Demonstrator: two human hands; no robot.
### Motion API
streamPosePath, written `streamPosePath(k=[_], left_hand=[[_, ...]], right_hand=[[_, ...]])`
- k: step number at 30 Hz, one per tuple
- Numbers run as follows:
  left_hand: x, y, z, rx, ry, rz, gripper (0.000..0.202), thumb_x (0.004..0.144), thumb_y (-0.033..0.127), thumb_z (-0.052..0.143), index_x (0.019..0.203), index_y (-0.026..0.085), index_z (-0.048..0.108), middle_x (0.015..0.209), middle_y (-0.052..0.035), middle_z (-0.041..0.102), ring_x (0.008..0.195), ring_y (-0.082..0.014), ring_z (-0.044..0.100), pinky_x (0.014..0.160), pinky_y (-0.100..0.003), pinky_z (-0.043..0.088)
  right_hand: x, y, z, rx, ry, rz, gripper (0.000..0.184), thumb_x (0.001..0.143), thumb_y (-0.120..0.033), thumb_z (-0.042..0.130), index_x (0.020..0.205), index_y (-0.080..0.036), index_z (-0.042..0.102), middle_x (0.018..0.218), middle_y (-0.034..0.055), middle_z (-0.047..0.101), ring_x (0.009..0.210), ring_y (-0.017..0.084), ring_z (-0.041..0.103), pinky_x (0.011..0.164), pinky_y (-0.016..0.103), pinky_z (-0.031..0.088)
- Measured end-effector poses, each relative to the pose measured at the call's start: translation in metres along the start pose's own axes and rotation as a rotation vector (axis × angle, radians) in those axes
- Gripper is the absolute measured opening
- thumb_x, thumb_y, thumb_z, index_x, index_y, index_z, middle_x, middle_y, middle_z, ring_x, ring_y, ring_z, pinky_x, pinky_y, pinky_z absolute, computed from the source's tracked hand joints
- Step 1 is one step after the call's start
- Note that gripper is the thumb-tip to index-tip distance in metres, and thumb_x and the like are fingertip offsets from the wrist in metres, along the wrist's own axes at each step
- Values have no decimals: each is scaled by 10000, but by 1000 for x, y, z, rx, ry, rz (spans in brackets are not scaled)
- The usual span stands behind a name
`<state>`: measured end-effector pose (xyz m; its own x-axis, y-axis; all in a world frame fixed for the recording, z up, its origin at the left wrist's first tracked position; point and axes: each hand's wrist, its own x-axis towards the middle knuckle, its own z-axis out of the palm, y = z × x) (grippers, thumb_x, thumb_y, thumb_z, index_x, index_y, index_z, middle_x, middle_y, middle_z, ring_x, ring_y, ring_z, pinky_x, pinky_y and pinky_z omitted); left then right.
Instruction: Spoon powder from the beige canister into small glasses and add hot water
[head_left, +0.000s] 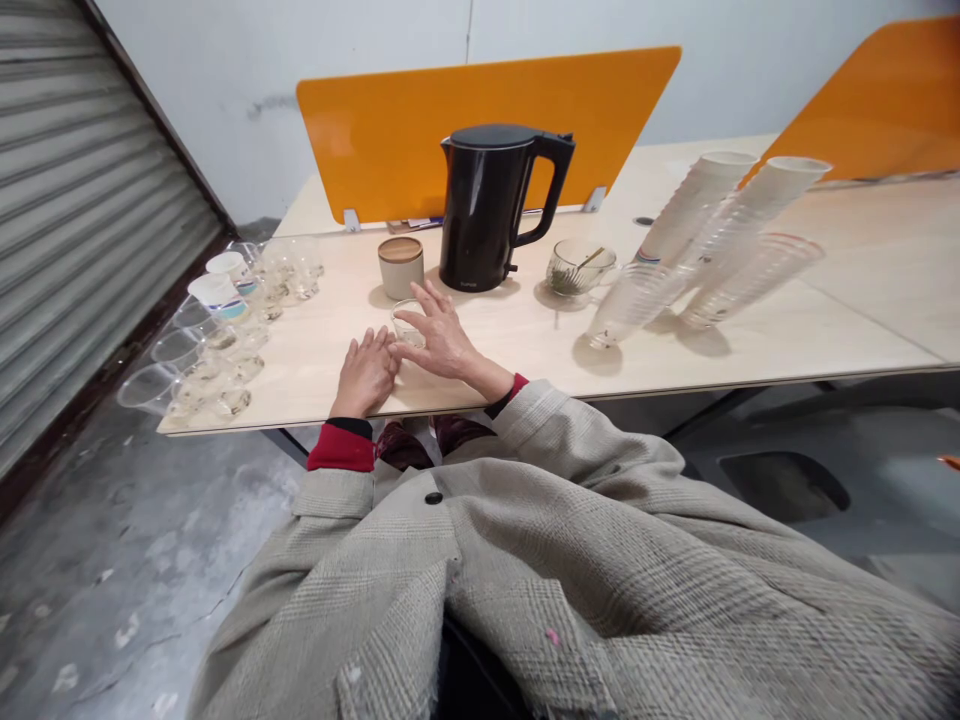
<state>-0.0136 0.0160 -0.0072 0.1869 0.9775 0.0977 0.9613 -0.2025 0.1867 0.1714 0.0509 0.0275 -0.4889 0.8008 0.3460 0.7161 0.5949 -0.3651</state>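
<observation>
A small clear cup (406, 308) stands near the table's front edge, before a grey canister with a wooden lid (401, 268). My right hand (442, 342) is at the cup's right side with its fingers spread and stretched across it, partly hiding it. Whether those fingers touch the cup I cannot tell. Just left of the cup, my left hand (365, 372) lies palm down on the tabletop, fingers extended and holding nothing. Behind the right hand stands a black electric kettle (484, 215), its handle to the right.
Several clear plastic cups (176, 350) and two paper cups (217, 296) crowd the left end of the table (480, 375). Right of the kettle sits a glass bowl (576, 268) with green leaves and a small stick. Stacked cups (712, 250) lean farther right. An orange divider (375, 140) stands behind.
</observation>
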Motion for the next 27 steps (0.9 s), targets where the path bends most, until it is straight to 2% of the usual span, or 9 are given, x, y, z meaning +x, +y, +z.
streamPosePath(k=[4, 7, 11, 16, 20, 22, 24, 27], left_hand=[[0, 0, 0, 7, 10, 2, 615, 1101, 366, 302, 1671, 182, 443, 1783, -105, 378, 1690, -335, 272, 1376, -599, 219], [0, 1, -2, 3, 10, 10, 602, 1104, 377, 312, 1659, 195, 461, 1786, -100, 373, 1690, -338, 272, 1376, -604, 222], [-1, 5, -6, 9, -14, -5, 604, 1115, 379, 305, 1663, 166, 443, 1794, -108, 353, 1693, -340, 259, 1385, -588, 198], [-2, 7, -8, 23, -30, -20, 598, 1124, 365, 285, 1668, 165, 434, 1801, -100, 341, 1697, -321, 254, 1390, -562, 198], [-2, 9, -10, 82, -50, -35, 596, 1127, 361, 265, 1675, 193, 426, 1805, -78, 334, 1697, -289, 259, 1390, -529, 211], [-2, 9, -11, 105, -58, -32, 590, 1126, 354, 271, 1675, 204, 428, 1807, -69, 332, 1699, -285, 254, 1389, -520, 215], [-2, 10, -12, 109, -62, -25, 596, 1128, 361, 272, 1683, 195, 411, 1809, -75, 329, 1698, -294, 253, 1388, -525, 215], [-3, 10, -13, 100, -66, -20, 604, 1133, 368, 260, 1690, 174, 393, 1810, -90, 322, 1700, -306, 246, 1389, -537, 206]], right_hand=[[0, -1, -2, -5, -11, 12, 586, 1014, -620, 646, 1430, -213, 719, 1790, 161, 335, 1694, 388, 180, 1327, 670, 170], [-2, -5, -8, -61, 43, 51, 575, 1042, -658, 568, 1302, -189, 775, 1740, 162, 419, 1676, 368, 223, 1355, 639, 112], [-4, -6, -14, -113, 115, 52, 584, 1038, -671, 562, 1264, -175, 773, 1740, 169, 411, 1665, 379, 231, 1363, 637, 55], [0, 1, -6, -3, 112, -34, 554, 967, -615, 724, 1348, -214, 754, 1747, 175, 408, 1652, 413, 260, 1326, 704, 150], [3, 3, -2, 33, 78, -40, 468, 951, -564, 769, 1268, -222, 805, 1710, 171, 467, 1640, 416, 298, 1318, 706, 189], [2, 3, -4, 17, 87, -26, 411, 971, -570, 741, 1162, -219, 835, 1677, 163, 509, 1631, 413, 314, 1325, 710, 174], [1, 2, -8, -7, 126, -9, 432, 993, -608, 692, 1058, -208, 841, 1641, 162, 545, 1619, 408, 332, 1336, 711, 135], [0, 2, -12, -31, 183, -6, 508, 1004, -664, 639, 1034, -192, 826, 1644, 171, 537, 1619, 404, 326, 1350, 703, 74]])
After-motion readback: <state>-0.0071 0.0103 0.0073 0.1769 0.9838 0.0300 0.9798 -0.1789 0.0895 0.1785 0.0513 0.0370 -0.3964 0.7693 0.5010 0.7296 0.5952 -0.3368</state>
